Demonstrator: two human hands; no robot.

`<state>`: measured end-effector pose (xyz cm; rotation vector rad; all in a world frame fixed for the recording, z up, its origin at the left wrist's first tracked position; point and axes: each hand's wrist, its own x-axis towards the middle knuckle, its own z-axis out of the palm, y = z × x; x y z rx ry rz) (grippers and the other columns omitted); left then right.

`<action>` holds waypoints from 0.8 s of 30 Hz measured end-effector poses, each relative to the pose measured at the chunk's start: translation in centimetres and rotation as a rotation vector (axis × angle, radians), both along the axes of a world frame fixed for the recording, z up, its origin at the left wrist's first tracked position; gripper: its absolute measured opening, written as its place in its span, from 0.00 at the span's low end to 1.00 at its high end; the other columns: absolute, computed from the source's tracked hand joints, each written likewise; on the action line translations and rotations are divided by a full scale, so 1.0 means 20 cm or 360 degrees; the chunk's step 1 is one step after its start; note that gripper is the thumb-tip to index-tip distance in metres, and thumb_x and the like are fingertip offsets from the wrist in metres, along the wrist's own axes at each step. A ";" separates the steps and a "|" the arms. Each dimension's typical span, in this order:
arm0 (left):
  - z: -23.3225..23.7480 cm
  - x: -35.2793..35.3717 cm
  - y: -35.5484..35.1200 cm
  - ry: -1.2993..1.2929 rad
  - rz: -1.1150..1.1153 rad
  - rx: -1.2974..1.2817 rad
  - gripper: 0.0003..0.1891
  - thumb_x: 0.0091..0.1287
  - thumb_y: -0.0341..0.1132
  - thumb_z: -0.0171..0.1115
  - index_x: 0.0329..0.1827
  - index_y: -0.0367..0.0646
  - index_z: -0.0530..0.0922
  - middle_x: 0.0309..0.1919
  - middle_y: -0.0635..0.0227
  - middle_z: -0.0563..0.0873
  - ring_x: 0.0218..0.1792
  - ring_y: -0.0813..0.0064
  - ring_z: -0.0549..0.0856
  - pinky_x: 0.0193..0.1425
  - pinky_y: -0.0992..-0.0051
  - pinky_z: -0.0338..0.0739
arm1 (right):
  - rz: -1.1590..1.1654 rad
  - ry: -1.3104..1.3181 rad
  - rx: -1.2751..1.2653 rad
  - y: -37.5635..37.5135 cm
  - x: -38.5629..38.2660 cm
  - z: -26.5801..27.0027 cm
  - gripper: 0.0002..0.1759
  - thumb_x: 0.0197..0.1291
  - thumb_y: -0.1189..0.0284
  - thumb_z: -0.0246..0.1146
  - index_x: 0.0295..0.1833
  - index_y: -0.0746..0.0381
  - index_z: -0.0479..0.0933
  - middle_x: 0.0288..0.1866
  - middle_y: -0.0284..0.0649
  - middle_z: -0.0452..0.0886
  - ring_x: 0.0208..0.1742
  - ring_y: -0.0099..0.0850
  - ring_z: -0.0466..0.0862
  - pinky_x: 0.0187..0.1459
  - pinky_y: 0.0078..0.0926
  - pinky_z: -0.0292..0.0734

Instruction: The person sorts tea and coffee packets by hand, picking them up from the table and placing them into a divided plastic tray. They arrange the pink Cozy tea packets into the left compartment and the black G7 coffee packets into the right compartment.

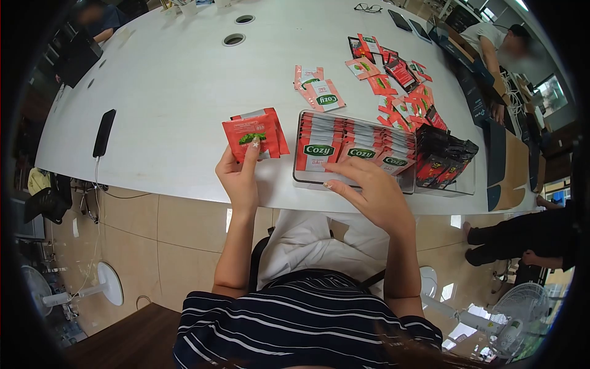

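Note:
My left hand (pixel 241 178) grips several red sachets (pixel 249 134) above the white table, with the thumb across their front. To the right, a clear box (pixel 296 161) holds rows of red and white Cozy sachets (pixel 319 149). My right hand (pixel 372 190) rests over the box's front edge, its fingers apart and touching the front sachets; nothing is seen held in it. Dark red and black packets (pixel 439 163) stand in the clear container at the box's right.
Loose sachets (pixel 324 95) lie behind the box, with a larger pile (pixel 402 92) to the right. A black phone (pixel 104 133) with a cable lies left. Glasses (pixel 367 8), phones (pixel 399 21) and cardboard (pixel 507 163) are farther off. Other people are at the table's sides.

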<state>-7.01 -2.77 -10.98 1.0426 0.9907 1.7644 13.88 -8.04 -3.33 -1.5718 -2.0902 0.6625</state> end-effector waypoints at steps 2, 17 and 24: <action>0.00 0.00 0.00 -0.0006 -0.0003 0.0001 0.08 0.67 0.30 0.60 0.43 0.35 0.80 0.35 0.69 0.84 0.36 0.84 0.80 0.40 0.79 0.74 | 0.0006 0.0000 0.0027 0.00 0.00 0.00 0.18 0.61 0.59 0.60 0.51 0.58 0.80 0.43 0.41 0.80 0.45 0.40 0.79 0.47 0.33 0.73; 0.01 -0.01 -0.21 0.0236 0.0199 0.0311 0.09 0.57 0.20 0.65 0.41 0.31 0.80 0.37 0.63 0.84 0.36 0.75 0.83 0.41 0.76 0.77 | -0.0058 0.0561 0.0627 -0.05 -0.04 0.01 0.13 0.53 0.76 0.66 0.47 0.62 0.81 0.40 0.39 0.83 0.39 0.30 0.81 0.39 0.25 0.74; 0.17 0.07 -0.28 0.0851 -0.0539 0.0685 0.11 0.50 0.20 0.67 0.37 0.32 0.82 0.43 0.53 0.85 0.39 0.66 0.85 0.45 0.73 0.78 | -0.0026 0.0840 0.0603 -0.11 0.01 0.02 0.15 0.54 0.84 0.63 0.48 0.63 0.80 0.39 0.39 0.83 0.36 0.23 0.81 0.35 0.18 0.76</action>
